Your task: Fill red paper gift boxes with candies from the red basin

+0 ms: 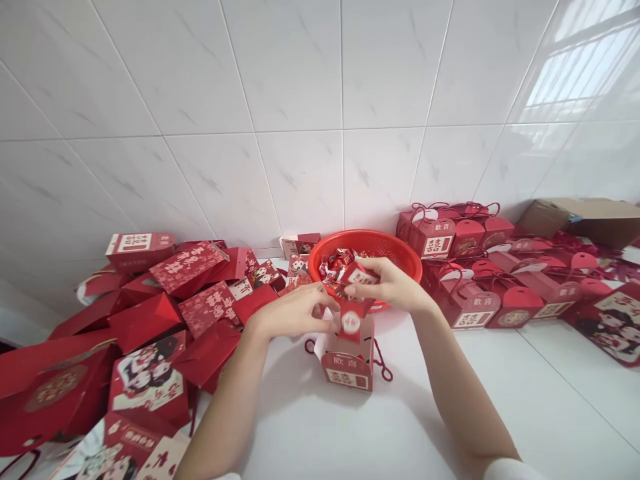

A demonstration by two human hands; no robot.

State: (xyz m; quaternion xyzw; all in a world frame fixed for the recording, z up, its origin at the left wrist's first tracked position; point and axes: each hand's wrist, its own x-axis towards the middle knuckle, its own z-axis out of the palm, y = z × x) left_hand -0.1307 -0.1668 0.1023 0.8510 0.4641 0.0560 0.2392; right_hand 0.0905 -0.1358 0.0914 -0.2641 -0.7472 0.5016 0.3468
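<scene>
An open red gift box [347, 372] stands upright on the white surface in the middle, with red cords sticking out at its sides. My left hand [300, 309] is at the box's left flap, thumb and fingers closed near its top edge; whether it pinches the flap is hard to see. Above the opening, my right hand [387, 285] has its fingers closed on small red packets [361, 275]. A red packet with a pale round emblem [351, 321] is over the box opening. Behind the hands sits a red plastic basket [414, 265] with wrapped candies [336, 264].
Many red boxes and bags [150, 320] are heaped on the left. Filled-out red boxes with cord handles [467, 310] stand in rows on the right. A cardboard box [595, 217] is at the far right, against the tiled wall [300, 167].
</scene>
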